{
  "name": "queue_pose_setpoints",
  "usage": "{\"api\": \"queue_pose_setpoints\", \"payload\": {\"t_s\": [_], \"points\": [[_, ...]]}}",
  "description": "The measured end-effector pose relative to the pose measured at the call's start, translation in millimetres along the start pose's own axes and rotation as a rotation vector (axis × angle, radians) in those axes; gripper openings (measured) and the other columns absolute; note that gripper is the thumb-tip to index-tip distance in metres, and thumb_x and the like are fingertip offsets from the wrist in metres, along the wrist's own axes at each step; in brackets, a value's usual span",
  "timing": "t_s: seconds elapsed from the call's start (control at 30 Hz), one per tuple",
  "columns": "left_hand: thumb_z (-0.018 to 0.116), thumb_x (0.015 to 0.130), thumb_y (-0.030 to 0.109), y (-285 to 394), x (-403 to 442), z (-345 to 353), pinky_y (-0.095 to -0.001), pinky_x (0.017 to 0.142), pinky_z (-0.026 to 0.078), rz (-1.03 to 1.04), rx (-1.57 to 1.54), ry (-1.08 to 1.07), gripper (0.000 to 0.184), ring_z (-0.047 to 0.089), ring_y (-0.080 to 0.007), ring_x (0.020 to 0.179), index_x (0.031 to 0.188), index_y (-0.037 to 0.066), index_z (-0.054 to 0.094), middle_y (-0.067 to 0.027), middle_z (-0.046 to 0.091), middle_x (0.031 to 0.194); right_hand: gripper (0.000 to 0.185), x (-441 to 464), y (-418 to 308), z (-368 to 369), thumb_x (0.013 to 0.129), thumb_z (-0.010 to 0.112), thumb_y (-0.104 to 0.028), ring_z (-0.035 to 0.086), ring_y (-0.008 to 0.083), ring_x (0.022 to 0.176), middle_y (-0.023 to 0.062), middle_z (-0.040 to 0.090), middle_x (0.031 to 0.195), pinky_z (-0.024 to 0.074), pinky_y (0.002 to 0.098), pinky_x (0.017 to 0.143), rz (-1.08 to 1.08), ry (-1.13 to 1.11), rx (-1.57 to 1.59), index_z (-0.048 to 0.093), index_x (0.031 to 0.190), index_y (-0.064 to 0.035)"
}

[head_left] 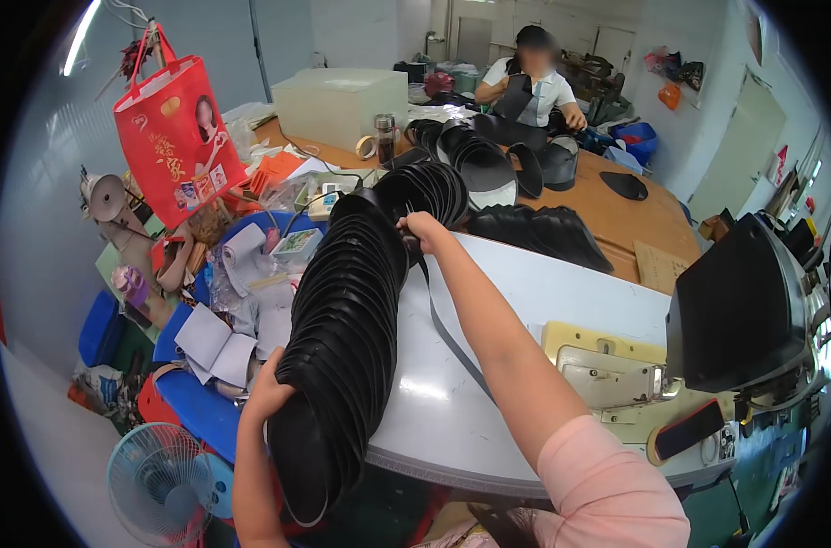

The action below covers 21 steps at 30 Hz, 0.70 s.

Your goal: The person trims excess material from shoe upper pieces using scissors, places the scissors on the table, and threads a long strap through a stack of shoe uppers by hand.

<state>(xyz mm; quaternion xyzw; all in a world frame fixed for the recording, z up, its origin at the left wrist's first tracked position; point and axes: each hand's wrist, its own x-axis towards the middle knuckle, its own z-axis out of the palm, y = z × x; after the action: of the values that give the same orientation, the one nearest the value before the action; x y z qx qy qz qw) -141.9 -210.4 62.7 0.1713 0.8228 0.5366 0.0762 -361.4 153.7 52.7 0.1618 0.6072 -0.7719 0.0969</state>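
Note:
A long row of black, curved, leather-like pieces [347, 310] lies nested together along the left side of the white table, its near end sticking out past the front edge. My left hand [268, 388] grips the near left side of this row, the fingers partly hidden behind it. At the far end, my right hand [421, 230] is closed beside the pieces; a small dark object shows at its fingers, too small to name. A grey strap [447, 333] runs from under the right hand toward me across the white tabletop, passing behind my forearm.
More black pieces [543, 233] lie on the brown table [648, 224], where a co-worker [530, 87] sits holding a dark piece. A sewing machine [616, 379] and phone [689, 429] are at right. A blue bin [192, 416] and fan [173, 484] stand at left.

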Motion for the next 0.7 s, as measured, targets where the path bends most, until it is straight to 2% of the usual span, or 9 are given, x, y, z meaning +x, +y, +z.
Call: {"api": "queue_pose_setpoints", "payload": {"t_s": [0.03,0.17,0.27,0.43,0.53,0.57,0.67,0.7], "points": [[0.063,0.065,0.001,-1,1,0,-0.0269,0.079,0.041,0.0,-0.012,-0.007,0.041,0.054,-0.0164,0.087,0.103,-0.002,0.047,-0.0095,0.058,0.092,0.012,-4,6,-2,0.081,0.048,-0.013,0.05,0.0197,0.053,0.0064,0.051,0.062,0.045,0.0324,0.052,-0.01,-0.047,0.103,0.055,0.075,-0.0052],[0.062,0.065,-0.001,-4,-1,-2,-0.0264,0.082,0.041,-0.027,-0.025,-0.006,0.046,0.053,-0.0164,0.091,0.108,-0.002,0.047,-0.0097,0.058,0.096,0.02,-14,22,-2,0.089,0.046,-0.023,0.046,0.0117,0.051,-0.0001,0.05,0.064,0.0384,0.027,0.046,-0.02,-0.148,0.18,0.054,0.075,-0.011],[0.062,0.064,-0.001,-6,3,0,-0.0263,0.083,0.041,-0.007,-0.009,-0.009,0.048,0.053,-0.0165,0.092,0.109,-0.003,0.046,-0.0107,0.058,0.097,0.019,-14,24,10,0.088,0.047,-0.024,0.045,0.0141,0.049,0.0014,0.05,0.062,0.0368,0.0283,0.046,-0.067,-0.107,0.138,0.055,0.076,-0.0102],[0.062,0.063,0.001,-17,2,1,-0.0259,0.083,0.04,-0.004,0.105,0.047,0.052,0.054,-0.0167,0.092,0.112,-0.002,0.046,-0.0115,0.058,0.097,0.016,-40,20,15,0.087,0.05,-0.024,0.044,0.0111,0.047,0.0017,0.05,0.063,0.0364,0.0232,0.04,-0.011,-0.155,0.198,0.055,0.079,-0.0105],[0.06,0.063,0.0,1,-2,6,-0.0263,0.082,0.041,0.003,0.018,0.051,0.048,0.055,-0.0182,0.091,0.11,-0.003,0.047,-0.0125,0.058,0.096,0.018,-56,30,14,0.088,0.049,-0.024,0.041,0.0123,0.042,0.0027,0.045,0.056,0.0324,0.0235,0.038,0.058,-0.315,0.26,0.052,0.077,-0.0093],[0.061,0.064,0.001,0,-3,10,-0.0265,0.082,0.041,0.039,0.008,0.095,0.046,0.055,-0.019,0.09,0.108,-0.003,0.048,-0.0128,0.059,0.096,0.017,-54,40,10,0.087,0.049,-0.023,0.041,0.0117,0.044,0.0014,0.046,0.059,0.0327,0.0241,0.038,0.092,-0.445,0.345,0.052,0.076,-0.0102],[0.061,0.067,0.004,-2,-8,24,-0.0271,0.081,0.041,0.164,0.031,0.241,0.039,0.056,-0.0212,0.09,0.104,-0.003,0.051,-0.0128,0.059,0.095,0.019,-108,26,17,0.089,0.047,-0.023,0.038,0.0117,0.042,0.0012,0.042,0.056,0.0298,0.0234,0.037,-0.028,-0.521,0.432,0.05,0.075,-0.009],[0.062,0.068,0.005,9,-15,31,-0.0272,0.081,0.041,0.209,0.077,0.296,0.037,0.056,-0.0219,0.09,0.103,-0.003,0.051,-0.0124,0.059,0.096,0.019,-116,24,13,0.088,0.047,-0.024,0.041,0.0119,0.043,0.0024,0.046,0.058,0.0309,0.0235,0.038,-0.105,-0.619,0.429,0.051,0.077,-0.0088]]}}
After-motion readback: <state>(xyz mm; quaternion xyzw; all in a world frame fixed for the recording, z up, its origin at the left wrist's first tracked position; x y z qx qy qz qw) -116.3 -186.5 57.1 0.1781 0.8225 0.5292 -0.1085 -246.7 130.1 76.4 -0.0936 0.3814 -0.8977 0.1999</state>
